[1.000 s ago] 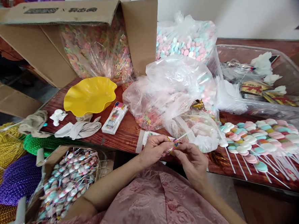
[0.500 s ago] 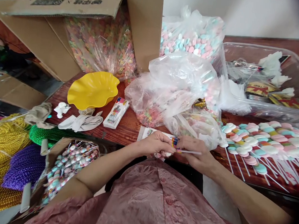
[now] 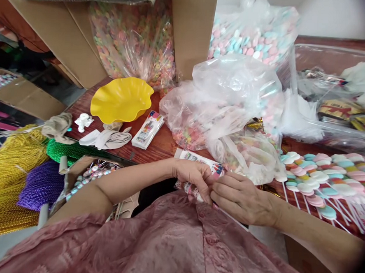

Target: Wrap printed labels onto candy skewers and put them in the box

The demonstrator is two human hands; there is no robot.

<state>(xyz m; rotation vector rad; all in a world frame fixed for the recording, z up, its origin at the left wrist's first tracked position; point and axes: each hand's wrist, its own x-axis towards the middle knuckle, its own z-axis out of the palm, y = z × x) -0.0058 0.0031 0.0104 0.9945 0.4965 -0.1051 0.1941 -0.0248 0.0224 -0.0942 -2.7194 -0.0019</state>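
My left hand (image 3: 195, 176) is closed round a candy lollipop (image 3: 189, 189) in a clear wrapper, held close to my shirt. Pressed up against it, my right hand (image 3: 242, 198) has its fingers curled at the lollipop's stick end, and a bit of white stick shows below that hand. The fingertips of both hands meet, so the wrapper's neck is mostly hidden. Just behind my hands lies a stack of printed wrapper bags (image 3: 196, 157) at the table edge. Bare candy lollipops (image 3: 328, 178) with white sticks lie in a pile to the right.
Behind stand a yellow wavy bowl (image 3: 121, 100), a second stack of printed bags (image 3: 148, 129), clear bags of candy (image 3: 231, 98) and a cardboard box (image 3: 191, 34). A plastic tub (image 3: 339, 49) is at right. Lower left are coiled cords (image 3: 42, 183) and a box of wrapped lollipops (image 3: 89, 174).
My hands have come together and turned over, with the stick now pointing down rather than to the right. More of the wrapped candy shows under my left hand. The view has tilted downward.
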